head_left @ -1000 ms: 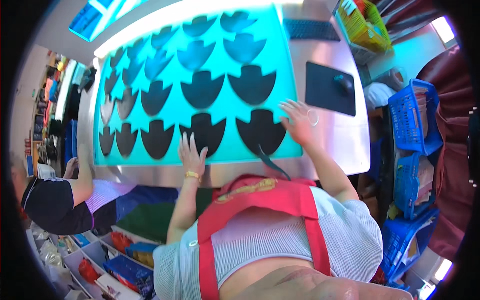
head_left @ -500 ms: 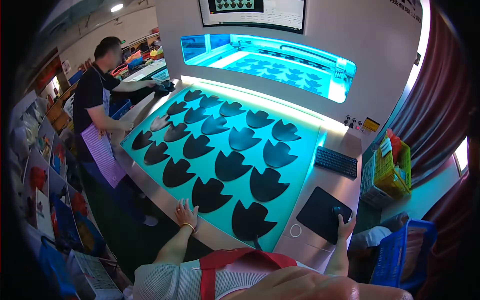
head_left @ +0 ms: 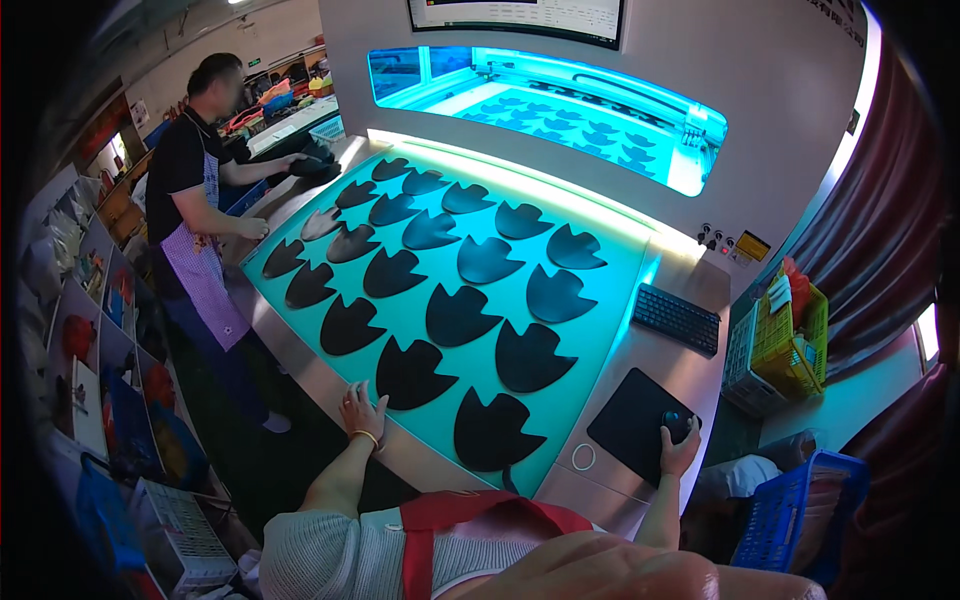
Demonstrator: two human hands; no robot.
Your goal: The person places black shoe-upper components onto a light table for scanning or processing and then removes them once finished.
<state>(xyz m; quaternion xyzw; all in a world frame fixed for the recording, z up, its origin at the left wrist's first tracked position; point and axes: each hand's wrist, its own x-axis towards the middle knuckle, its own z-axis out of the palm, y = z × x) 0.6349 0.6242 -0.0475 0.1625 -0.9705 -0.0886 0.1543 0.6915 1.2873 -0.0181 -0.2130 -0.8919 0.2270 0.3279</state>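
My left hand (head_left: 361, 410) rests on the near edge of a lit turquoise work surface (head_left: 600, 345), fingers spread and holding nothing. Just beyond it lies a dark, flat, notched piece (head_left: 415, 375), one of several shield-shaped pieces set out in rows. A larger piece (head_left: 497, 430) lies at the near right corner. On the right, my right hand (head_left: 682, 452) is closed over a black computer mouse (head_left: 676, 426), which sits toward the right side of a black mouse pad (head_left: 625, 420).
A keyboard (head_left: 677, 319) lies beyond the pad, under a large machine with a glowing window (head_left: 560, 115) and a monitor (head_left: 520, 15). At left a co-worker (head_left: 195, 190) holds dark pieces (head_left: 315, 163). Yellow (head_left: 785, 350) and blue (head_left: 800, 510) crates stand at right.
The whole view has shifted slightly. The mouse under my right hand has moved a little right and nearer on its pad. My left hand stays at the surface's edge.
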